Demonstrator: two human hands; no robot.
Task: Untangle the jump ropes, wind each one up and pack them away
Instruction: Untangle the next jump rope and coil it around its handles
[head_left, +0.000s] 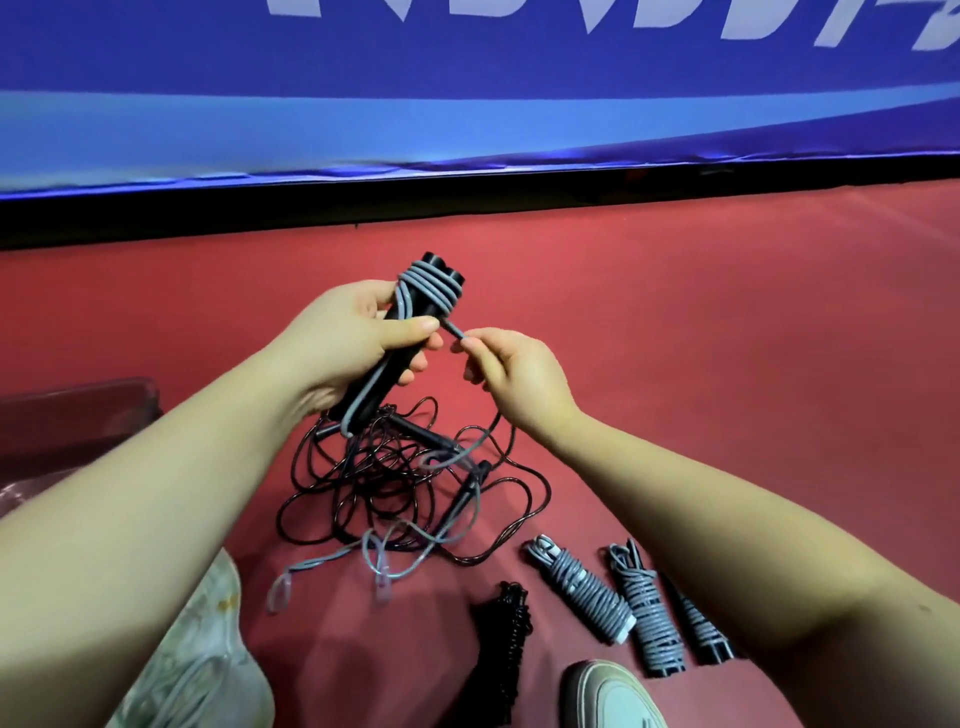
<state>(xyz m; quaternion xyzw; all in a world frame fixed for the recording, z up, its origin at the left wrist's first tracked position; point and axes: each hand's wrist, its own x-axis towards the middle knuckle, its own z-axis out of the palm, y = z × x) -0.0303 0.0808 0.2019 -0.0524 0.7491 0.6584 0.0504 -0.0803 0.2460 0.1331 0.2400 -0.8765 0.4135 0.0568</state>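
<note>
Left hand (358, 343) wrapped round a pair of black handles (435, 270), held tilted above the floor (727, 338), thumb laid across the front. A few turns of grey rope (454, 330) sit round the upper end of the handles. Right hand (514, 379) pinches that same rope between thumb and forefinger, just beside the left thumb, other fingers curled in. From the right hand the rope's free run drops to the heap below.

Tangle (395, 483): thin glossy black cord, slim black handles caught in it, and grey strands with clear end pieces. It lies mid-floor, well short of the floor's far edge under the banner (467, 78). Four wound ropes (647, 613) lie side by side toward the near right of the floor, three grey and one black.

Handling, as judged:
- Everything looks light.
- Grey rope looks soft, bends tight, and probably beds on its own turns.
- Black cord looks springy and slick, likely to uncoil if let go.
- Take the handles as the stiff core and pinch the rope close to the last turn to keep it taut.

Writing: white letters on the blue banner, cut off at the top, unreadable; nothing legible on the handles
</note>
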